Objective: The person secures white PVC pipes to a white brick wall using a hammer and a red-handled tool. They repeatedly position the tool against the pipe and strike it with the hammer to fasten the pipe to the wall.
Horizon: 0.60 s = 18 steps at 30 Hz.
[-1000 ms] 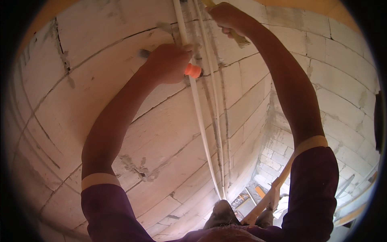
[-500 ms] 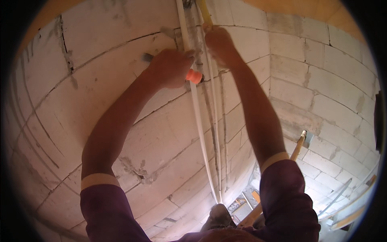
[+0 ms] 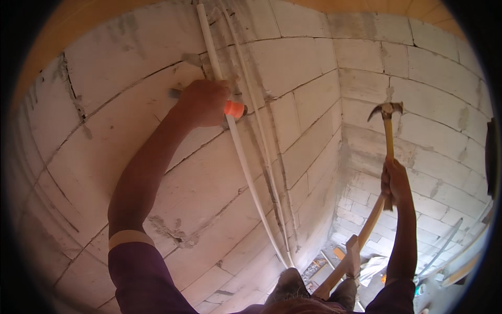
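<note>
Your left hand (image 3: pixel 205 102) presses a chisel (image 3: pixel 234 109) against the block wall (image 3: pixel 293 63), just left of two conduit pipes (image 3: pixel 246 172). Your right hand (image 3: pixel 396 183) holds a claw hammer (image 3: pixel 388 137) well to the right.

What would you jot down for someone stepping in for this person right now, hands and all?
Left hand: closed on an orange-tipped tool, held against the white pipe on the block wall.
Right hand: gripping a claw hammer by its handle, head up, away from the wall in the corner space.
Things: two thin white pipes run side by side down the wall; the second pipe lies just right of the first.
Done: both pipes are up against the wall.
Left: I cannot tell what is fixed; the hammer is not touching the tool or the wall.
</note>
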Tool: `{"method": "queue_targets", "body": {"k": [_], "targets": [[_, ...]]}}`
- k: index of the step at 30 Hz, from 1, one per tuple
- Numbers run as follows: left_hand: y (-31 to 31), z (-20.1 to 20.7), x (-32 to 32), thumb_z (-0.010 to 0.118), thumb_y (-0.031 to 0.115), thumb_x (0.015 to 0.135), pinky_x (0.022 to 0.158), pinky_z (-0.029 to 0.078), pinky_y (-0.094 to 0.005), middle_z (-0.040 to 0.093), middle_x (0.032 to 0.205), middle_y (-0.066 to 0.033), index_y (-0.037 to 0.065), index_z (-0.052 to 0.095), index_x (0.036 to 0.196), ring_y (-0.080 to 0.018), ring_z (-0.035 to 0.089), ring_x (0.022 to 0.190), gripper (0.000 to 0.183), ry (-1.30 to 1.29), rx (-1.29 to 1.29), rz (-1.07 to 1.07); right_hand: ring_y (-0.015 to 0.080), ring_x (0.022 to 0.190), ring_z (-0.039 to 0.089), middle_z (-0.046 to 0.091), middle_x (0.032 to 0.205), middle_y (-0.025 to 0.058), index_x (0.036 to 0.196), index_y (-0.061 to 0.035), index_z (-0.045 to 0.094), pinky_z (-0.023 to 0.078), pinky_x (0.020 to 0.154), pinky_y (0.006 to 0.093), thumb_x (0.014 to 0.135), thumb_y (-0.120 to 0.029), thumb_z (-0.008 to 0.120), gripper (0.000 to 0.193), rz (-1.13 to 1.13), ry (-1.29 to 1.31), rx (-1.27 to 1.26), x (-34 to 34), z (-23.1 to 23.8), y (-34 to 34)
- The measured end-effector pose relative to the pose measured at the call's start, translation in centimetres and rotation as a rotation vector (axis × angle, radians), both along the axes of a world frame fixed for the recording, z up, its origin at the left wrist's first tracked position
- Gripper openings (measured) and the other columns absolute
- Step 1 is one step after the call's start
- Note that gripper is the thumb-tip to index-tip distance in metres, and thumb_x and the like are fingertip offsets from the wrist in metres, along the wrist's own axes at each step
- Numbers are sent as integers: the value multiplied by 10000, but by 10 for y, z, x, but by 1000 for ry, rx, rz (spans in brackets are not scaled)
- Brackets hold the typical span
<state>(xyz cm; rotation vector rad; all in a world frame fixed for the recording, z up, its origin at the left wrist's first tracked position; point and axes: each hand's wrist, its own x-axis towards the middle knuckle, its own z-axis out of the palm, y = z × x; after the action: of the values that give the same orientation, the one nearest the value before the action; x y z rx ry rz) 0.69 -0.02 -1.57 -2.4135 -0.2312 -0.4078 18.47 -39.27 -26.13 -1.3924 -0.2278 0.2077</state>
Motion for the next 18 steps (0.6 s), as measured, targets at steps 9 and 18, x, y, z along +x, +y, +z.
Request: {"method": "queue_targets", "body": {"k": [9, 18], "targets": [[-16, -8, -1, 714, 57, 734, 824, 567, -410, 678, 1103, -45, 56, 712, 1150, -279, 705, 928, 416, 28, -92, -117, 90, 364, 370, 392, 575, -32, 990, -78, 522, 305, 326, 280, 1096, -451, 411, 403, 103, 92, 38, -62, -66, 41], [-30, 41, 25, 727, 184, 806, 783, 582, -443, 729, 898, -128, 76, 703, 904, -309, 732, 868, 148, -534, 4, -51, 66, 374, 333, 371, 570, -48, 950, -88, 499, 267, 339, 263, 1091, -447, 437, 390, 163, 193, 71, -69, -79, 33]]}}
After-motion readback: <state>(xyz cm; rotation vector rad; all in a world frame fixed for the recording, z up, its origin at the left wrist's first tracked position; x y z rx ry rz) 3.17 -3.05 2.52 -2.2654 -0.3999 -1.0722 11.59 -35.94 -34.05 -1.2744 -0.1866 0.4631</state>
